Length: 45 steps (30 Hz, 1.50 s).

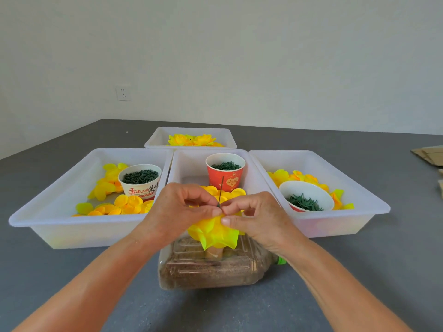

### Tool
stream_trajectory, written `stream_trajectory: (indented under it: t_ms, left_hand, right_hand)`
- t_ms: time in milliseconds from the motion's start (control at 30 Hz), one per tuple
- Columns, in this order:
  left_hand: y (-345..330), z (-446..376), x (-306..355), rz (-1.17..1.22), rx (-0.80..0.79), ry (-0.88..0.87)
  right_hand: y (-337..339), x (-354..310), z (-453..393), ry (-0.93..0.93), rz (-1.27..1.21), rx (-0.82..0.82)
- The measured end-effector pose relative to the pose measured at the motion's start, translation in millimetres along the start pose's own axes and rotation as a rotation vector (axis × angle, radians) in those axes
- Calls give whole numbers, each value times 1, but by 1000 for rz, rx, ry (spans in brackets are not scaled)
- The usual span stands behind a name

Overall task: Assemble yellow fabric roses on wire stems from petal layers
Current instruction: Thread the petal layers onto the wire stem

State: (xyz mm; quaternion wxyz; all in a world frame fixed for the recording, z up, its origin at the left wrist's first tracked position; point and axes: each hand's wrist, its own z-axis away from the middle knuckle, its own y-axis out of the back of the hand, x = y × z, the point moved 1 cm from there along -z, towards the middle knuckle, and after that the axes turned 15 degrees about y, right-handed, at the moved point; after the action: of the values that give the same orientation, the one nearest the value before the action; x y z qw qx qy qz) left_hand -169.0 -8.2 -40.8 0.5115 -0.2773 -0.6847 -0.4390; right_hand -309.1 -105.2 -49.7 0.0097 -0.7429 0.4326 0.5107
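At the near edge of the table (72, 271), in front of the middle tray (189, 164), both hands meet over a half-built rose (215, 232). The left hand (177, 209) pinches the top of the petal stack, thumb and forefinger closed on the fabric just beside the wire (221, 191). The right hand (259, 219) pinches at the same spot from the other side, its fingertips touching the left's where the wire leaves the petals; whether it also holds a small part cannot be told. The wire stands nearly upright, its long axis running up and slightly away from the pinch, with its free end in front of the red cup (225, 173). The rose hangs directly below the grip, petals pointing down, over a sand-filled bottle (215, 267) lying on its side; the wire's lower end is hidden.

Judgement: the next piece must travel down the wire's free end toward the pinch, so the move turns on keeping that axis steady. Both hands are equally near the wire. The red cup of green rings lies straight behind it; the white cup (140, 180) of dark pegs sits in the left tray (60, 188), the bowl (305, 196) of green leaf pieces in the right tray (347, 183). Loose petals (129, 204) lie in the side trays; finished roses (191, 140) fill the far tray (165, 135).
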Motion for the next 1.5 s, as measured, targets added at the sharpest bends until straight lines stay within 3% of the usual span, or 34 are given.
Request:
stream_trajectory:
  t_ms: [267, 367, 433, 500, 667, 867, 1033, 1167, 1500]
  left_hand:
    - [-4, 2, 0, 19, -9, 37]
    - [0, -2, 4, 39, -96, 113]
    - [2, -5, 8, 13, -138, 128]
    - [2, -7, 10, -5, -166, 121]
    - [1, -13, 9, -9, -227, 92]
    - [1, -16, 9, 12, -250, 89]
    - [1, -14, 6, 35, -226, 88]
    - [1, -12, 3, 44, -220, 75]
    - [4, -12, -1, 51, -207, 46]
  right_hand:
    - [13, 2, -3, -60, -98, -16]
    - [48, 14, -24, -68, -62, 169]
    - [76, 32, -43, -104, 93, 320]
    - [101, 57, -62, -186, 291, 339]
    - [132, 124, -99, -404, 624, 74]
    - [133, 173, -121, -508, 883, -253]
    - [129, 182, -129, -494, 871, -310]
    - [127, 189, -129, -417, 928, -154]
    - [129, 141, -137, -185, 773, 498]
